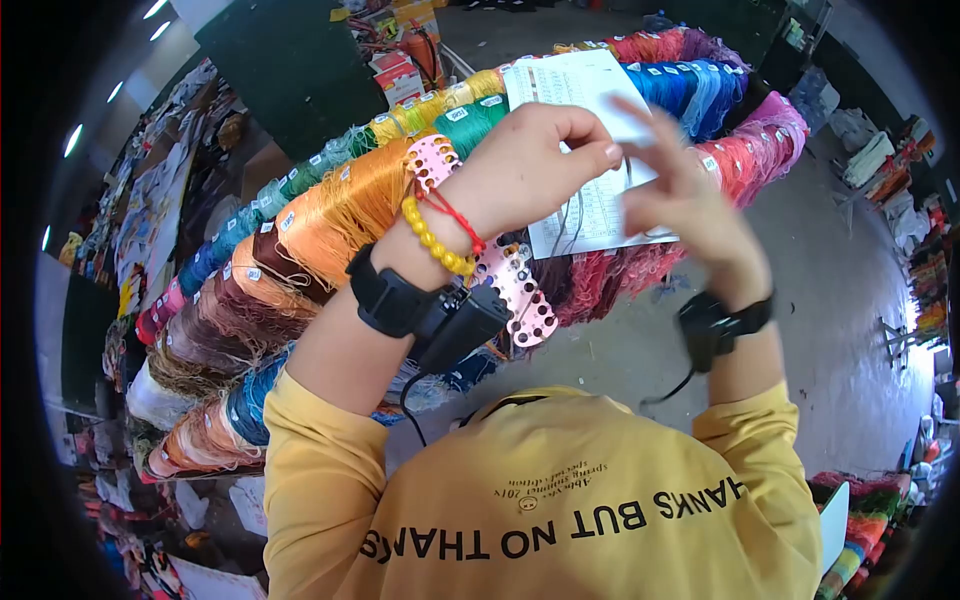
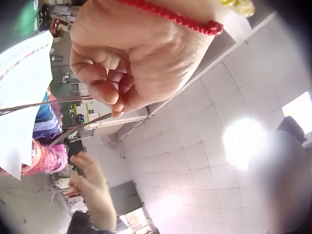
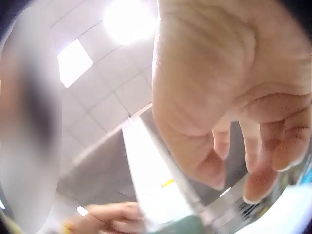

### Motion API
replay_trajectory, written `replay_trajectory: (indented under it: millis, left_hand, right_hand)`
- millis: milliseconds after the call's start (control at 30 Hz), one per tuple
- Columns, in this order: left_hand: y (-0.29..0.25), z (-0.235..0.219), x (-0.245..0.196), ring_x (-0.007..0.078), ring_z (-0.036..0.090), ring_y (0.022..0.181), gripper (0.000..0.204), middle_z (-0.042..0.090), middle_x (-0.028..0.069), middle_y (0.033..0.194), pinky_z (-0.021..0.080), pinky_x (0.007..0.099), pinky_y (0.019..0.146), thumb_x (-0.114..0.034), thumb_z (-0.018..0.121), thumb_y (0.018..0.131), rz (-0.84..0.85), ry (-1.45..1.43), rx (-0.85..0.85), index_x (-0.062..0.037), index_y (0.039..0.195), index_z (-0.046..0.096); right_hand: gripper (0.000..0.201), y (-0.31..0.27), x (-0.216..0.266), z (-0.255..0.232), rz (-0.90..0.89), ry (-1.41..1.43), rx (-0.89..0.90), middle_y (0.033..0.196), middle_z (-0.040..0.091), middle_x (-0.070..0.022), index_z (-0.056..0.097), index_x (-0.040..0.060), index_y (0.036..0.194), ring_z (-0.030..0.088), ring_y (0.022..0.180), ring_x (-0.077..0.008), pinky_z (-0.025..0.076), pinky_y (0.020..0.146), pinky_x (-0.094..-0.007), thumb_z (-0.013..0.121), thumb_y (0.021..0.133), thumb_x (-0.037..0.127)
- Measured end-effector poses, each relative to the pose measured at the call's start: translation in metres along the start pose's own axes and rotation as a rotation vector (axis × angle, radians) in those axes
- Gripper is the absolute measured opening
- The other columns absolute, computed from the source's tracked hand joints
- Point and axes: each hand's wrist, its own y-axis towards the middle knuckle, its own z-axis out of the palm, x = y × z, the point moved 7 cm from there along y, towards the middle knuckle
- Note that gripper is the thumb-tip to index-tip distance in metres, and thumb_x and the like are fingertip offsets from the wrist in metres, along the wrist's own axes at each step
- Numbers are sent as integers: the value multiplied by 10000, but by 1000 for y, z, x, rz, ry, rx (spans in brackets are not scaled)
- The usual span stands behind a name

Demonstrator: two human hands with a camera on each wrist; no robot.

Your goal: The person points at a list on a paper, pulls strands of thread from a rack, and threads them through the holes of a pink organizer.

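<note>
In the head view the left hand (image 1: 535, 165) pinches dark thread (image 1: 572, 215) between thumb and curled fingers, above a printed paper sheet (image 1: 590, 225). The left wrist view shows brownish thread strands (image 2: 73, 101) running from that hand (image 2: 131, 58) towards the sheet (image 2: 29, 73). Just right of it, blurred, the right hand (image 1: 690, 200) has its fingers spread and apart from the left; its palm (image 3: 214, 73) shows in the right wrist view with nothing visible between thumb and fingers. A pink card with holes (image 1: 515, 290) lies beneath the left wrist.
Rows of coloured thread bundles, orange (image 1: 350, 205), blue (image 1: 690, 90) and pink (image 1: 770, 130), with small white labels, run across under the arms. A dark green panel (image 1: 290, 75) stands behind at the left. Grey floor (image 1: 840, 290) lies at the right.
</note>
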Motion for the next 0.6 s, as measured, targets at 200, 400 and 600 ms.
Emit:
replay_trajectory:
  millis: [200,400,600]
  left_hand:
    - [-37,-30,36,64,472,593,192,568,-4,671,383,229,532,-189,586,855,-81,131,-233,-3,824,619]
    - [-82,-25,84,55,479,637,182,576,-14,726,388,211,562,-173,577,865,-286,-48,-336,-9,803,624]
    - [-128,-22,128,63,529,665,185,593,-8,760,418,180,587,-166,543,890,-562,-329,-513,-17,973,612]
  right_hand:
    - [500,31,-39,56,-152,164,-103,746,552,-23,433,71,1249,533,595,-80,435,526,-219,637,792,63]
    - [89,29,-32,72,-418,-387,-240,740,560,-84,628,21,867,543,578,-167,433,527,-265,631,784,54]
    - [88,50,-60,87,-304,-271,-227,754,582,-100,613,3,857,575,616,-186,458,566,-274,612,801,70]
